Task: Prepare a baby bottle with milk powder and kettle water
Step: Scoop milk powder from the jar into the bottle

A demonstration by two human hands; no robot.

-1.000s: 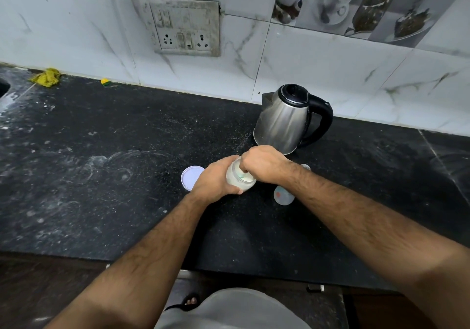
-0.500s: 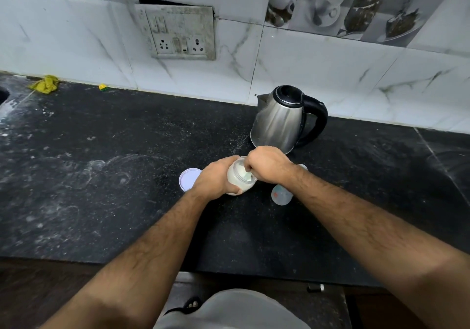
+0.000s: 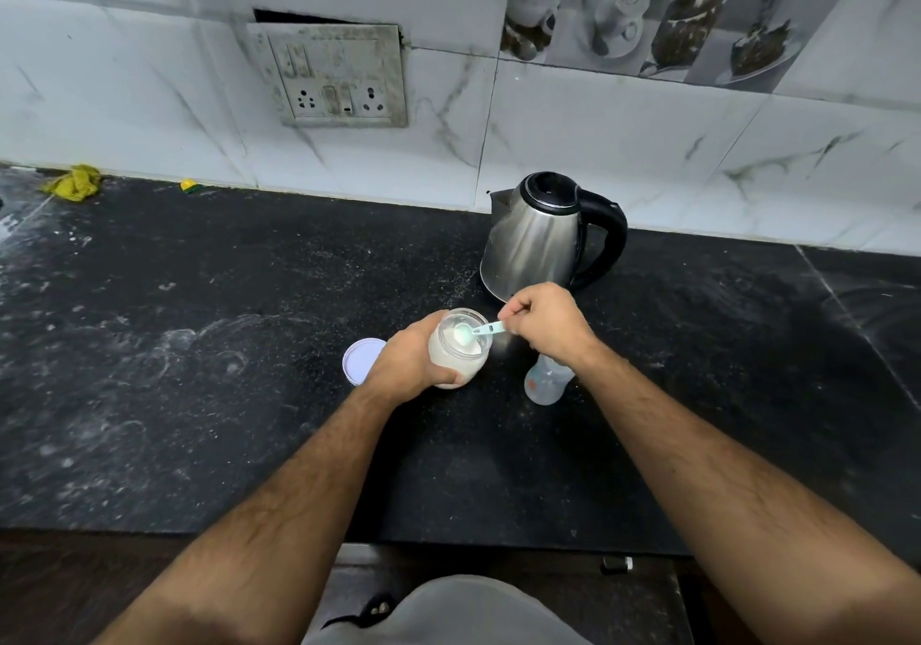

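Only an unreadable orange mark on the baby bottle [image 3: 545, 380].

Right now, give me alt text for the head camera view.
A left hand holds an open jar of milk powder while the right hand lifts a small blue scoop from it. A baby bottle, white lid and steel kettle sit on the black counter.

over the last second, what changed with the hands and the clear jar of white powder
The right hand drew back from the mouth of the clear jar of white powder, lifting out a small turquoise plastic scoop that now shows above the powder. The left hand holds the jar as before. The steel kettle, white round lid and clear baby bottle stayed put.
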